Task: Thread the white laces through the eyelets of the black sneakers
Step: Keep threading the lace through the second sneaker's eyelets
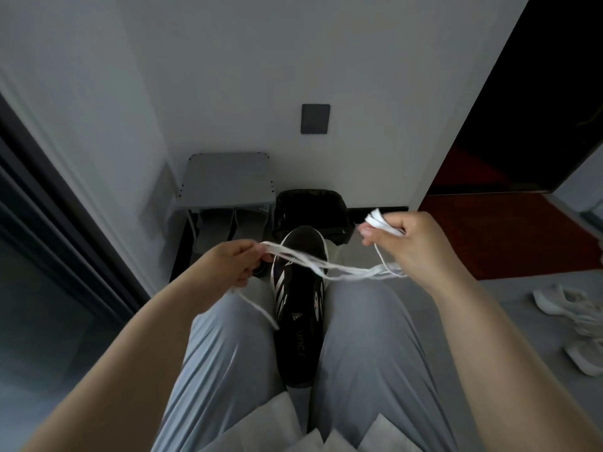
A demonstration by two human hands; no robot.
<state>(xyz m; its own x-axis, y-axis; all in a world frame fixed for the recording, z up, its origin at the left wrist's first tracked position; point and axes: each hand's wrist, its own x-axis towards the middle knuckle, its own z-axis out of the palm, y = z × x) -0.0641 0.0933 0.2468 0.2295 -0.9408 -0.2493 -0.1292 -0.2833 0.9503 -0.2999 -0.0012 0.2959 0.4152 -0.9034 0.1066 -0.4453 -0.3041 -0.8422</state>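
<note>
Tangling is the danger I see. The white laces [339,269] stretch in several loose strands above the front part of the black sneaker [298,321], which lies wedged between my thighs, toe away from me. Left of the sneaker my left grip [235,262] pinches the strands; right of it my right grip [408,246] is clenched around a folded bundle of them. One free end hangs left of the sneaker. If I pull outward, crossed strands may knot; also the sneaker, held by no hand, may slip down.
</note>
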